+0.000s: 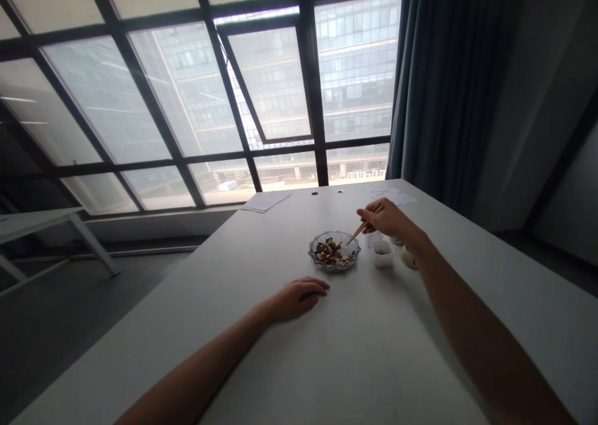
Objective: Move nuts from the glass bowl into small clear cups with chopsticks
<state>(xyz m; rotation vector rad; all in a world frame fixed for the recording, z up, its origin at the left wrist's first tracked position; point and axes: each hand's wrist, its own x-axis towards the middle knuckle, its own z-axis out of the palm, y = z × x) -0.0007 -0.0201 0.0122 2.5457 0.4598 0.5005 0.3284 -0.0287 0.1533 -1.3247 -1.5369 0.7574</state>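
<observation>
My right hand (384,218) is closed around a pair of chopsticks (359,230), whose tips point down at the right side of a clear glass bowl (315,262). In the bowl lies a heap of small brown and pale pieces, perhaps nuts or dried food (329,250). Whether the tips pinch a piece is too small to tell. Just below my right hand stands a small clear plastic container (383,260) with a little brown stuff in it. My left hand (299,297) rests on the white table (261,263) in front of the bowl, fingers stretched out and holding nothing.
A second small container (374,237) and a round cream-coloured jar or cup (409,258) stand partly hidden behind my right hand and wrist. Sheets of paper (266,200) lie at the far left of the table, more papers (392,194) at the far right. A dark curtain (439,101) hangs beyond.
</observation>
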